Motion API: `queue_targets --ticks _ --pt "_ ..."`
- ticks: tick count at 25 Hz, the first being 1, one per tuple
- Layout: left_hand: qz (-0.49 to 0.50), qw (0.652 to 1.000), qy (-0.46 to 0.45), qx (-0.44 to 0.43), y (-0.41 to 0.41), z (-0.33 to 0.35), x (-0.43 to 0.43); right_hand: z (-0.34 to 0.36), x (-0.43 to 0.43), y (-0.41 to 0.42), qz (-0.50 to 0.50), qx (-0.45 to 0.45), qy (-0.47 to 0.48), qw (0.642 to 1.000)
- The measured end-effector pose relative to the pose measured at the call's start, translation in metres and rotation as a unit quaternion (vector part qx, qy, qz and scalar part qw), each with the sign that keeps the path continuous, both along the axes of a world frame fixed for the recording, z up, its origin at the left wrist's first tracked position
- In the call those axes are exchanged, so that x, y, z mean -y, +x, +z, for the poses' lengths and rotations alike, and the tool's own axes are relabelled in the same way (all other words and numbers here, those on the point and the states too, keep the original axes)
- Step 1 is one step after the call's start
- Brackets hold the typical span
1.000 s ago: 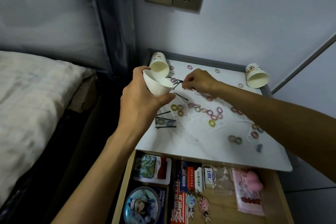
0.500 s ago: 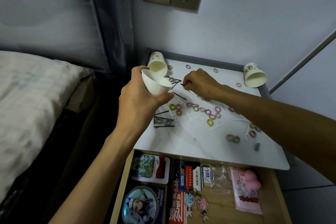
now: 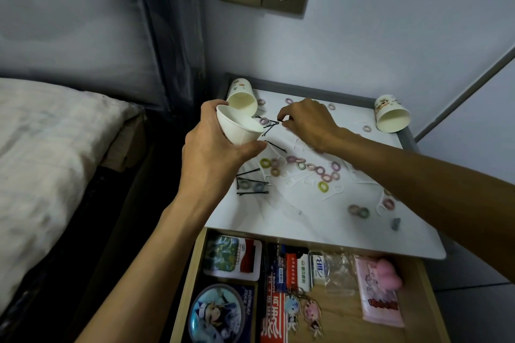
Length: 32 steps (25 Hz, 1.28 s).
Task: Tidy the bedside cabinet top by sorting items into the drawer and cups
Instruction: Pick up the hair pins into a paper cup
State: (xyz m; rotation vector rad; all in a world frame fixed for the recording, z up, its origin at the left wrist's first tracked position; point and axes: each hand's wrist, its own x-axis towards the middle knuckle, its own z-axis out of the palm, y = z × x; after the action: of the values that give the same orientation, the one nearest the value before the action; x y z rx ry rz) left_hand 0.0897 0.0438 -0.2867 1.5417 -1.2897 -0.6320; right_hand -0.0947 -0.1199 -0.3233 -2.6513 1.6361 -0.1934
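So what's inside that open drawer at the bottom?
A round cartoon badge, packets, two keychains and a pink pack lie in the drawer. Its back part is hidden under the cabinet top.

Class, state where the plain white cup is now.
Head view: the left hand holds the white cup tilted over the left rear of the cabinet top, beside a printed cup.

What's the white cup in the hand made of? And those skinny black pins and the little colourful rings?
The white cup in the left hand looks like paper: matte and thin-walled. The black pins are probably coated metal wire: thin, stiff, bent double. The colourful rings look like soft, dull fabric-covered elastic, but they're too small to be sure.
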Motion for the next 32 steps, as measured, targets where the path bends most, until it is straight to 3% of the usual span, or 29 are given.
queue_targets --ticks 5,9,16,18,20,22,23,25,28,32 --pt "0.004 1.000 0.001 0.003 0.002 0.000 0.001 -0.004 -0.013 0.011 -0.019 0.077 0.125 0.989" --pt "0.005 1.000 -0.001 0.000 0.002 0.000 0.000 -0.014 -0.022 0.013 -0.060 0.078 0.130 0.987" --pt "0.004 1.000 0.003 -0.001 0.003 0.000 0.000 -0.007 -0.037 0.025 -0.066 -0.128 0.068 0.987" --pt "0.002 1.000 0.003 0.001 0.003 0.001 -0.001 -0.009 -0.038 0.023 -0.065 -0.140 0.075 0.985" --pt "0.000 1.000 0.007 0.002 0.005 0.002 -0.001 -0.008 -0.031 0.016 -0.079 -0.047 0.082 0.992" --pt "-0.001 1.000 0.013 0.006 0.007 0.001 -0.002 0.011 -0.025 0.014 -0.092 0.126 0.121 0.980" --pt "-0.002 1.000 0.017 0.008 0.007 0.001 -0.002 0.027 -0.024 0.014 -0.070 0.198 0.130 0.969" --pt "-0.001 1.000 0.026 0.012 0.007 -0.001 -0.002 0.063 -0.029 0.016 0.023 0.242 0.110 0.964" --pt "0.001 0.999 0.031 0.024 0.003 -0.002 -0.001 0.106 -0.048 0.034 0.163 0.218 0.150 0.951" --pt "-0.008 0.999 0.028 0.027 -0.001 -0.003 -0.001 0.111 -0.068 0.056 0.253 0.140 0.202 0.936"
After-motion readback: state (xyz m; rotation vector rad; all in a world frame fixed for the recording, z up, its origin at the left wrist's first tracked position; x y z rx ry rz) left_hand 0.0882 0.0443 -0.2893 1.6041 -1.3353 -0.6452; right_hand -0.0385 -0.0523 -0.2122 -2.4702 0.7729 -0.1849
